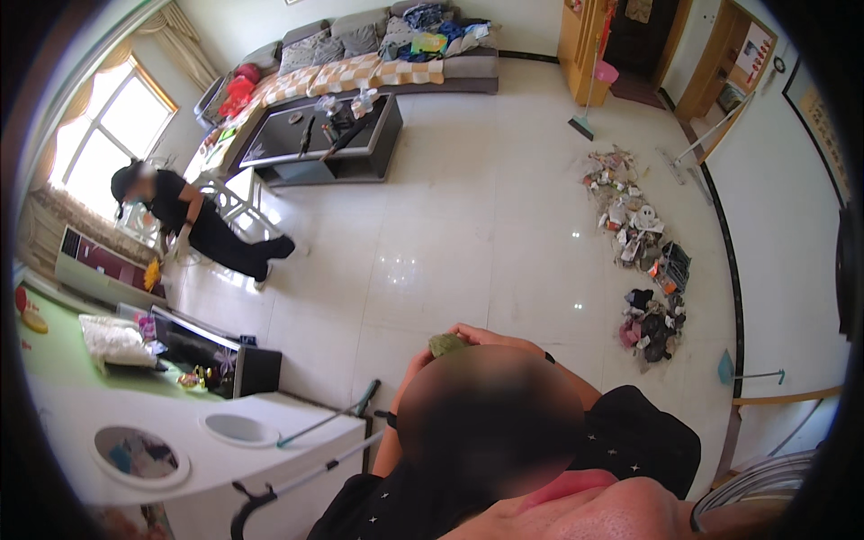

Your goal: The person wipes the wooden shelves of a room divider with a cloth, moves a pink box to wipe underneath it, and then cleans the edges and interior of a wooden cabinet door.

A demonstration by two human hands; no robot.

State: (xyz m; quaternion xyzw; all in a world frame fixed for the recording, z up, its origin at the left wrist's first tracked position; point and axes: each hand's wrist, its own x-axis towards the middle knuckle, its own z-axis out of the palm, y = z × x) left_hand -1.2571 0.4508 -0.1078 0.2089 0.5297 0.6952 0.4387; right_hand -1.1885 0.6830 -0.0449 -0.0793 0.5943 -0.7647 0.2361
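Near the bottom centre, a green cloth (446,345) shows, crumpled small between my two hands. My left hand (480,335) lies to its right, the fingers reaching its upper edge. My right hand (421,360) touches the cloth from the lower left, partly hidden by a blurred dark shape in front. That shape also covers part of both forearms, so whether each hand grips the cloth cannot be fully told. A broom (582,127) leans upright against the wooden cabinet, far ahead.
A long heap of litter (631,223) lies on the tiled floor at right, with a dustpan (725,368) below it. Another person (196,216) bends by the window at left. A coffee table (324,138) stands before the sofa (472,67); a white divider (297,466) is lower left.
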